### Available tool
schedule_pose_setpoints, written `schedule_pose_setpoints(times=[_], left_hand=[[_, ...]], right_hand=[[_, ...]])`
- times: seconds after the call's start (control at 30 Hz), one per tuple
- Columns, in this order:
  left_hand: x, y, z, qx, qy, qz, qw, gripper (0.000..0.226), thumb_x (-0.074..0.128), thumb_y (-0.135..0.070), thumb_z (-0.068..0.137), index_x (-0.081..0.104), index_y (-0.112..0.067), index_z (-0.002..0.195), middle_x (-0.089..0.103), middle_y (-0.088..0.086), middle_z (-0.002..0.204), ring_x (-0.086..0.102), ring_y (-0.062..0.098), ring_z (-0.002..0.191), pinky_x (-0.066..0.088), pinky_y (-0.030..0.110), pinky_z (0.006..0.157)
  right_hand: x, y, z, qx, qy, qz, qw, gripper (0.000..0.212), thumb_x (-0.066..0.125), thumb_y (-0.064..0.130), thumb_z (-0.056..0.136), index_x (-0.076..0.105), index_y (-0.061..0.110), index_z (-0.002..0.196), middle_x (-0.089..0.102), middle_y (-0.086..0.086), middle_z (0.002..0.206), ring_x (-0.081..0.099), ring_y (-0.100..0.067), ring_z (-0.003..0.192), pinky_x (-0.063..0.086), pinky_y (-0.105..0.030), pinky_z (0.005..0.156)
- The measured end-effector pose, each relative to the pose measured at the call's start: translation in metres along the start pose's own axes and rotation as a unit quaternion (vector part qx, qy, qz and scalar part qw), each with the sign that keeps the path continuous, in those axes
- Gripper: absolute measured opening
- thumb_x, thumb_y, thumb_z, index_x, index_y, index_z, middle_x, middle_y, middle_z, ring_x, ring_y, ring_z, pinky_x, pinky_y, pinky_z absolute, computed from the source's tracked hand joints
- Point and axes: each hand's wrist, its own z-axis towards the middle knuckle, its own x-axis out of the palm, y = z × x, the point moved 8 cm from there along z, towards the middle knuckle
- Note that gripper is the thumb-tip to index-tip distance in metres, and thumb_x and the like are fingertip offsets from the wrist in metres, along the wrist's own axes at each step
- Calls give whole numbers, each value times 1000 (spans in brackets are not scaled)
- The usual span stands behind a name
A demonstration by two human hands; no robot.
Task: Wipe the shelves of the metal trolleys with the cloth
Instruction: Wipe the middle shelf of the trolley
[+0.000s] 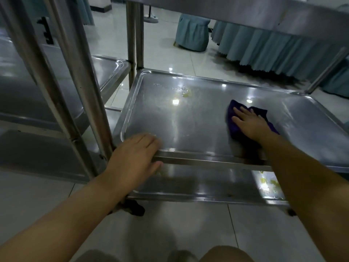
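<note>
Head view, looking down at the work. Right hand (251, 125) flat, fingers straight, pressing purple cloth (232, 110) onto right half of middle shelf (188, 125) of nearer trolley (245, 14). Left hand (136, 157) pinching that shelf's front rim, fingers on top, thumb beneath. Looks partway done: yellowish smear (186, 93) near far left corner unreached, lower shelf (207, 184) spotted yellow, second trolley (105, 72) at left unclear. Counted: two trolleys, one cloth, two hands, three shelves on nearer trolley.
</note>
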Motion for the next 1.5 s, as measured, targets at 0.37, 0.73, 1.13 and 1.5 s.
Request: schedule_pose_setpoints(times=[0.37, 0.73, 1.13, 1.5], left_hand=[[13, 10, -4, -63, -8, -46, 997, 46, 84, -34, 65, 73, -11, 103, 71, 5, 102, 69, 22, 92, 54, 32, 78], [11, 7, -2, -68, -2, -20, 997, 47, 81, -38, 64, 73, -12, 102, 71, 2, 100, 68, 19, 88, 55, 28, 72], [4, -2, 29, -47, 55, 7, 997, 49, 38, -65, 81, 62, -24, 71, 54, -7, 69, 49, 9, 63, 37, 23, 54], [51, -53, 92, -15, 60, -73, 995, 44, 51, -54, 83, 65, -15, 98, 61, 2, 95, 54, 21, 88, 39, 32, 74]], right_hand=[[-1, 168, 8, -173, -1, 3, 985, 53, 24, 47, 102, 12, 36, 152, 4, 3, 162, 1, -26, 148, 4, -43, 117], [0, 293, 13, -322, 14, 36, 946, 55, 23, 50, 101, 10, 35, 153, 5, 6, 161, 0, -22, 148, 2, -42, 118], [-8, -8, 44, -52, 0, -62, 997, 51, 23, 37, 105, 11, 28, 154, 1, 2, 162, 3, -27, 148, 12, -40, 116], [-3, -10, 29, -21, -10, 9, 1000, 54, 23, 48, 102, 12, 34, 153, 5, 1, 162, 4, -29, 148, 8, -45, 118]])
